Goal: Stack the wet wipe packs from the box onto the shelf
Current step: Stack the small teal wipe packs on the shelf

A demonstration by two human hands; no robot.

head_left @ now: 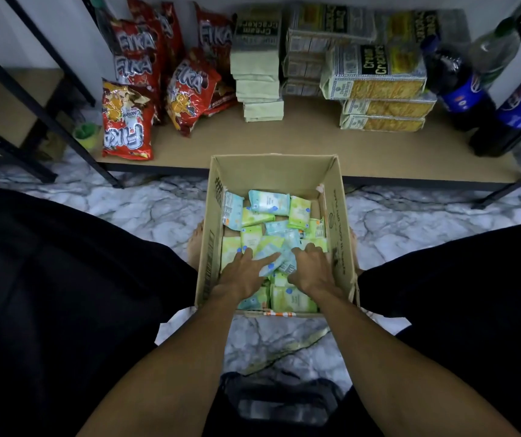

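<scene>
An open cardboard box (272, 171) stands on the marble floor between my knees, right in front of the low wooden shelf (309, 146). Inside lie several blue and green wet wipe packs (268, 201) in a loose heap. Both my hands are down in the box's near half. My left hand (246, 269) lies with fingers spread over the packs, its thumb against a blue pack (276, 260). My right hand (311, 266) has its fingers curled down onto the same blue pack from the right. The fingertips are partly hidden among the packs.
The shelf holds red Fika snack bags (126, 121) at the left, stacked cream cracker packs (376, 86) in the middle and dark soda bottles (461, 86) at the right. Bare shelf board lies just behind the box. Black shelf legs (48, 121) stand at the left.
</scene>
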